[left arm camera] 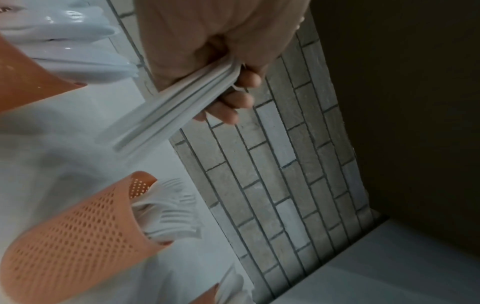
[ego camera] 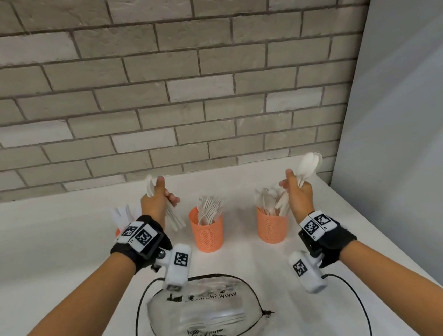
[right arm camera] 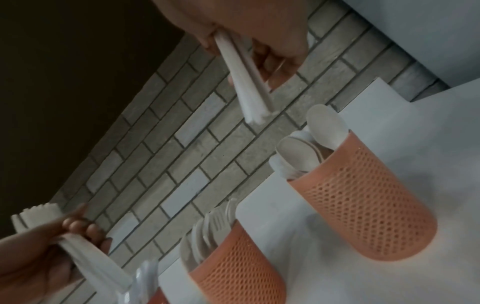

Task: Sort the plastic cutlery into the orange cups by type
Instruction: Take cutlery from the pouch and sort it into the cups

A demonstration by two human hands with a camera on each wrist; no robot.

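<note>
Three orange mesh cups stand in a row on the white table. The left cup (ego camera: 117,232), mostly hidden by my left wrist, holds knives (ego camera: 123,214). Forks fill the middle cup (ego camera: 207,234) and spoons the right cup (ego camera: 272,228). My left hand (ego camera: 161,198) grips a bundle of white knives (left arm camera: 168,115) raised between the left and middle cups; serrated blades (right arm camera: 36,214) show above its fingers. My right hand (ego camera: 297,190) grips a bunch of spoons (ego camera: 309,166) just above the right cup, with the handles (right arm camera: 246,88) pointing down.
A clear drawstring plastic bag (ego camera: 202,313) lies at the front of the table between my forearms, with some cutlery inside. A grey brick wall (ego camera: 207,88) backs the table, and a pale panel (ego camera: 413,122) closes the right side.
</note>
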